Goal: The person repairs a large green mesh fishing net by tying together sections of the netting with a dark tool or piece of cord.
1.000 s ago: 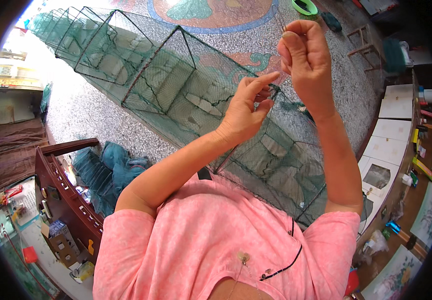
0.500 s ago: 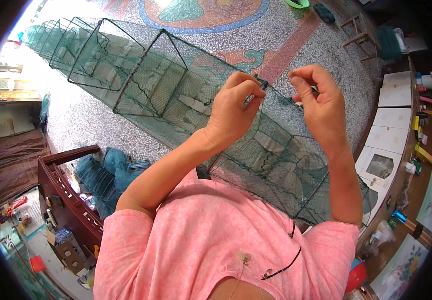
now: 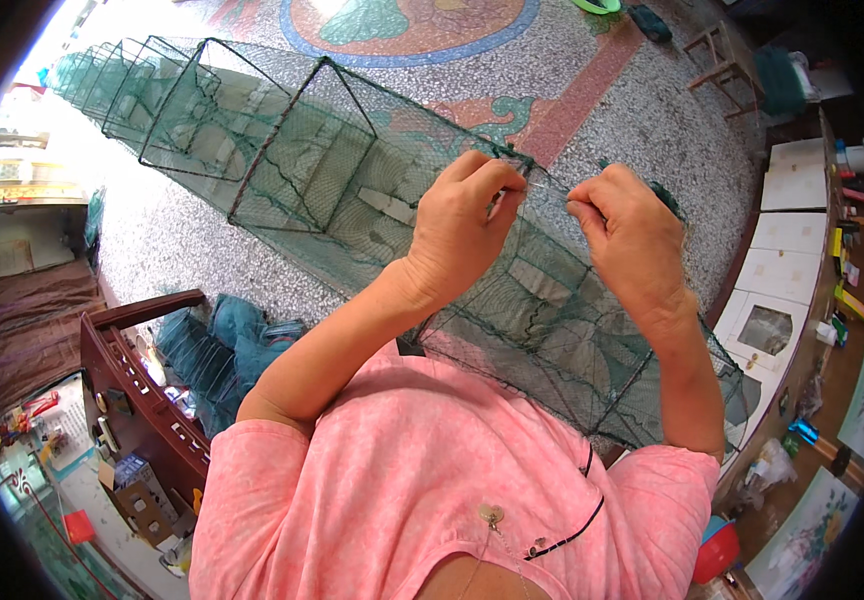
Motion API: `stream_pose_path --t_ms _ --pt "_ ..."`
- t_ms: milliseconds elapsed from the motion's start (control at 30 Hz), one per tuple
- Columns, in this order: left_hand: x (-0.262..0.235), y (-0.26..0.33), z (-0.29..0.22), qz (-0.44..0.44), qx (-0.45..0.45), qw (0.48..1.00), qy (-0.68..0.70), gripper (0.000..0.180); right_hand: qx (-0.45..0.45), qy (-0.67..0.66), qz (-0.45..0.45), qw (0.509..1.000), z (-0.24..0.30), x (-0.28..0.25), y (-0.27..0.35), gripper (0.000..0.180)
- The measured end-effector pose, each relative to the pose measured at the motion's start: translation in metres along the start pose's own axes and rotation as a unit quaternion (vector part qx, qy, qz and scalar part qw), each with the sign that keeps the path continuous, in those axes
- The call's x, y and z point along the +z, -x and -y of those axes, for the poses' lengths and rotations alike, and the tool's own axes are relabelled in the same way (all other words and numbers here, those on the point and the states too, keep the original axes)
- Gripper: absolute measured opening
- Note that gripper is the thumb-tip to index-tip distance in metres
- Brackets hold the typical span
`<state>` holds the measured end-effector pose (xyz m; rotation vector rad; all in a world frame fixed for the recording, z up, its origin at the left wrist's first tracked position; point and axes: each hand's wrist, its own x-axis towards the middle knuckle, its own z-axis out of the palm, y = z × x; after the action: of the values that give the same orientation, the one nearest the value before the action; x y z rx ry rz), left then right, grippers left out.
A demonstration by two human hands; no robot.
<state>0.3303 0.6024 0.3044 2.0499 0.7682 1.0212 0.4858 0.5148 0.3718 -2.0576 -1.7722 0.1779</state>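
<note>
A long green mesh net trap [image 3: 352, 185] with dark square frames stretches from the far left across to the lower right in front of me. My left hand [image 3: 467, 215] is closed in a pinch at the net's upper edge, beside a dark knotted frame corner [image 3: 514, 156]. A little to the right, my right hand [image 3: 632, 235] is also pinched shut. A thin pale thread [image 3: 549, 186] seems to run between the fingertips of both hands. Behind the right hand a dark green piece [image 3: 668, 198] sticks out, mostly hidden, so its kind is unclear.
Bundled blue-green netting [image 3: 207, 350] lies left of me by a dark red wooden furniture piece [image 3: 142, 400]. White cabinets [image 3: 767, 270] line the right side. A wooden stool [image 3: 717, 70] and a green basin [image 3: 597, 6] stand far right on the speckled floor [image 3: 592, 90].
My right hand has turned over, its back now facing up and its fingertips pointing at the left hand, with fingers closer together. The left hand has barely moved.
</note>
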Motion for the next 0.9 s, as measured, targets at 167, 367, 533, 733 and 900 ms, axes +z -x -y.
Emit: stream_pose_path --t_ms 167,367,533,733,900 --pt "0.000 0.000 0.000 0.007 -0.084 0.995 0.045 0.011 -0.022 -0.047 -0.025 0.998 -0.009 0.018 -0.001 0.006" --pt "-0.002 -0.003 0.004 0.041 -0.267 0.945 0.184 0.018 0.011 -0.147 -0.083 0.986 -0.017 0.048 0.008 0.007" --pt "-0.004 -0.006 0.005 0.059 -0.347 0.899 0.262 0.023 0.042 -0.220 -0.107 0.969 -0.005 0.057 -0.002 0.013" --pt "0.003 -0.001 0.013 0.052 -0.327 0.901 0.280 0.025 -0.034 -0.206 -0.151 0.966 0.001 0.072 -0.031 0.010" --pt "0.001 0.001 0.009 0.040 -0.314 0.916 0.248 0.027 0.020 -0.205 0.027 0.978 0.000 0.052 -0.040 0.013"
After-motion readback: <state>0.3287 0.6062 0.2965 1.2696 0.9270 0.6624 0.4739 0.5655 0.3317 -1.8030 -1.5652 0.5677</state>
